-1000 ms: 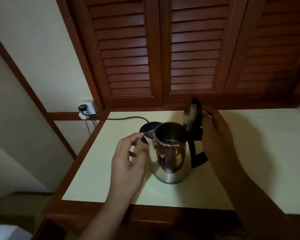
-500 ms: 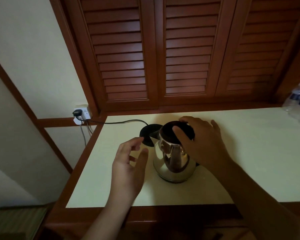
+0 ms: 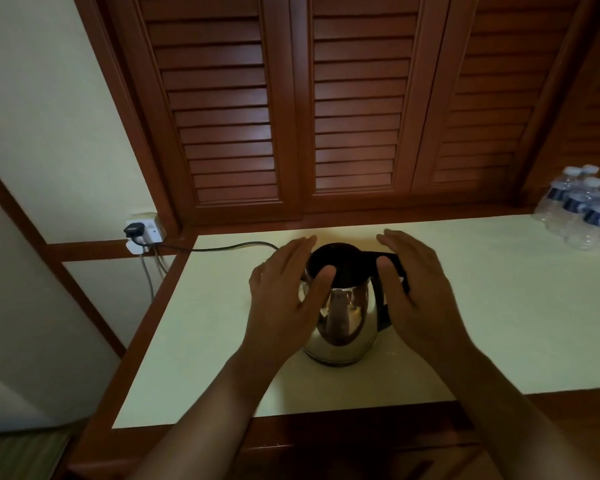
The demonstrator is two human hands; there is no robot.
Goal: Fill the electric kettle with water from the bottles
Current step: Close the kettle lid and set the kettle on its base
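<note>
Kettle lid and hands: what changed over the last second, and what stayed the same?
The lid, held open by the right hand a second ago, was pushed shut; that hand then let go and now hovers open by the handle. The left hand came closer to the kettle, open beside the spout side. The view swung right, revealing the bottles. The kettle stayed on the counter, the cord plugged in.

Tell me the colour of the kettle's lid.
Black: the lid tops the shiny steel kettle, seen in the head view.
</note>
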